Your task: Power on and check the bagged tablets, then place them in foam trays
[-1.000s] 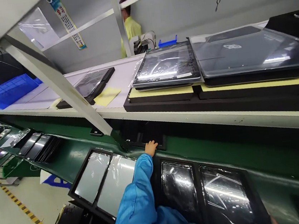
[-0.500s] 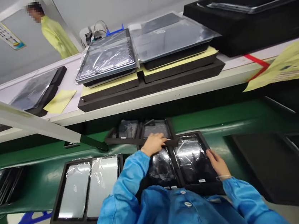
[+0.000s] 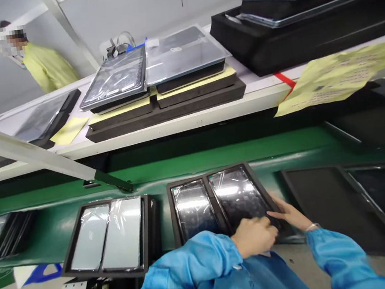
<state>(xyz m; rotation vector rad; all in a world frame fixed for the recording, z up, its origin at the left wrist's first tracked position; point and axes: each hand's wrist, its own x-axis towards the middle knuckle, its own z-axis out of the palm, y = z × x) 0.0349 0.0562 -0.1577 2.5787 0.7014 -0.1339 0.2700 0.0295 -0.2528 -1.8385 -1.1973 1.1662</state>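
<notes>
We are curling our left hand (image 3: 255, 237), now moved nearer us, over the dark panel (image 3: 235, 195); grip unclear. Our right hand (image 3: 289, 213) is touching the black tray (image 3: 214, 204) at right, clamping unclear. Both are now engaging this tray on the green surface (image 3: 54, 227).

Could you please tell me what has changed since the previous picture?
The left hand has left the rear tray and come nearer the wearer, to the near end of the right-hand dark panel. The rear tray no longer shows in its place; where it went is unclear. The right hand remains at the front tray's right edge; the pale panels look unmoved.
</notes>
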